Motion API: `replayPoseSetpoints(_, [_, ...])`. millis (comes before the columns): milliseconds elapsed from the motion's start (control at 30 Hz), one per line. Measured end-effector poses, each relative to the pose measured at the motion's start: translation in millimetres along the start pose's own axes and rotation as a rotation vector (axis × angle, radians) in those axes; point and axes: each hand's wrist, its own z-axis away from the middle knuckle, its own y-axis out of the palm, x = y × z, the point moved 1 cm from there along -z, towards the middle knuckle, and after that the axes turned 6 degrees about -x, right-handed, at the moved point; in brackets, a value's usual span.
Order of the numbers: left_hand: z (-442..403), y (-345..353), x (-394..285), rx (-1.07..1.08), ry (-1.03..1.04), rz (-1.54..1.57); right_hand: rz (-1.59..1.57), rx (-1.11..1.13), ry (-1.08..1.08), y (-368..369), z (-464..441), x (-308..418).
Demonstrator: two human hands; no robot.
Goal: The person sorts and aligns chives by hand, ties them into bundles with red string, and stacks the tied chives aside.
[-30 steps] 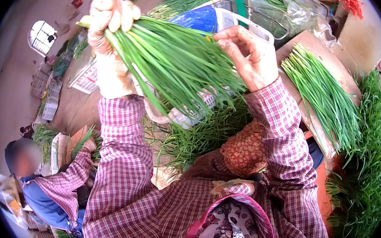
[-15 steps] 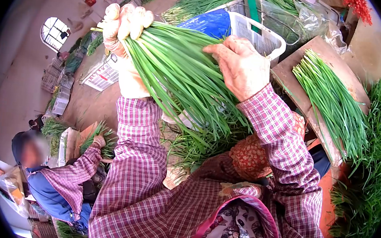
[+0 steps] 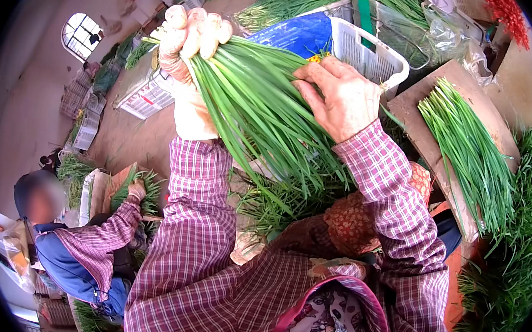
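Observation:
My left hand [image 3: 192,36] is closed around the pale stem end of a bunch of garlic chives [image 3: 252,101], held up in front of me. The long green leaves fan out to the right and droop downward. My right hand [image 3: 341,100] is at the upper edge of the leaves, thumb and fingers bent in a pinch on some of them. A small yellow bit [image 3: 318,57] shows beside its fingertips; I cannot tell whether it is held. Under the bunch, loose green leaves [image 3: 282,199] lie around my lap.
A wooden board [image 3: 410,106] on the right bears another chive bunch [image 3: 466,152]. Beyond my hands stands a white crate [image 3: 377,55] with blue plastic [image 3: 303,30]. More greens [image 3: 518,251] are heaped far right. A co-worker [image 3: 82,245] sits at left, one hand on greens.
The view has shifted slightly. My right hand's fingers have bent further down into the leaves, and the yellow bit now shows. My left hand keeps its hold. The co-worker's hand has moved slightly.

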Motion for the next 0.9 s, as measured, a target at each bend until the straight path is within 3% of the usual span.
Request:
replayPoseSetpoints(133, [2, -3, 2, 0.014, -0.022, -0.039, -0.038, 0.035, -0.005, 2, 0, -5])
replayPoseSetpoints(467, [8, -3, 6, -0.012, -0.049, -0.107, -0.513, 0.251, 0.38, 6, 4, -18])
replayPoseSetpoints(667, [8, 4, 10, -0.115, -0.098, -0.148, -0.319, 0.264, 0.331, -2, 3, -19])
replayPoseSetpoints(700, [13, 9, 10, -0.281, -0.056, -0.163, -0.303, 0.262, 0.339, -1, 7, -26])
replayPoseSetpoints(800, [7, 19, -8, -0.396, 0.032, -0.2, 0.037, 0.255, 0.323, -7, 44, -62])
replayPoseSetpoints(900, [3, 20, -16, -0.416, 0.047, -0.319, 0.267, 0.567, 0.416, -35, 53, -74])
